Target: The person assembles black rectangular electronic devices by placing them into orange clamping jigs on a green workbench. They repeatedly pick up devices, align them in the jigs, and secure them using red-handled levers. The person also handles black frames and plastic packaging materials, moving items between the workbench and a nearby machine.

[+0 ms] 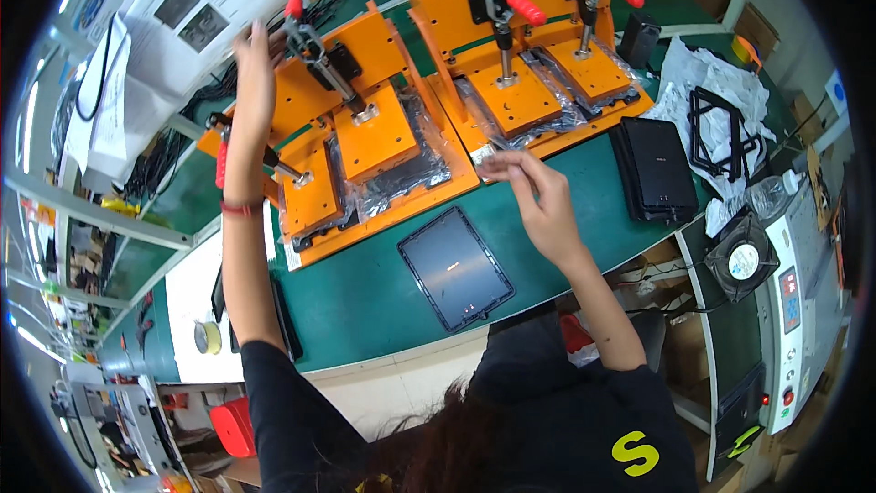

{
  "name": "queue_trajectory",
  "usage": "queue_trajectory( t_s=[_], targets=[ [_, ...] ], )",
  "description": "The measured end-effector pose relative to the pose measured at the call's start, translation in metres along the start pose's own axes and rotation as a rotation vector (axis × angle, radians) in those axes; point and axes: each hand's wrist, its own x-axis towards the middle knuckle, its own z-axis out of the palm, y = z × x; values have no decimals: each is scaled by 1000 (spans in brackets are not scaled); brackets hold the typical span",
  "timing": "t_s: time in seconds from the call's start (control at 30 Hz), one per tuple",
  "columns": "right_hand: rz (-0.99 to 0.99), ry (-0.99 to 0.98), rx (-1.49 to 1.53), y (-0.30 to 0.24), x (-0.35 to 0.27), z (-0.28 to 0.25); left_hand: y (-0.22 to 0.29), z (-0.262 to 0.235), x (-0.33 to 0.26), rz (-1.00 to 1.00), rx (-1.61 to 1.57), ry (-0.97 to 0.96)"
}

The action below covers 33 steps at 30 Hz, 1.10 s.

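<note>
Two orange jigs (pixel 438 100), green bench (pixel 374 292), cluttered workshop

Two clamp jigs (pixel 365 128) (pixel 538 64) sit side by side at the back of the bench (pixel 365 301), a flat tablet (pixel 454 267) lies in front between them, and a stack of tablets (pixel 657 169) is off to the right (bags (pixel 721 91) behind it, a small fan (pixel 742 260) nearer).

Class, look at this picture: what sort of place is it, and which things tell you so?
Probably a factory assembly bench: orange clamp jigs with red-handled levers, a stack of dark flat panels, and one panel on the green bench.
</note>
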Motion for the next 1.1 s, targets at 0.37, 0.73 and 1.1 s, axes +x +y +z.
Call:
queue_trajectory(
  t_s=[0.37,0.73,1.1],
  targets=[
    [291,-9,69,17,-85,-17,21,39,-4,246,343,-652],
    [285,-153,-225,10,-93,2,25,35,-43,662,403,-262],
    [275,-112,-713,21,-130,34,-42,87,-372,-568,-488,205]
  ],
)
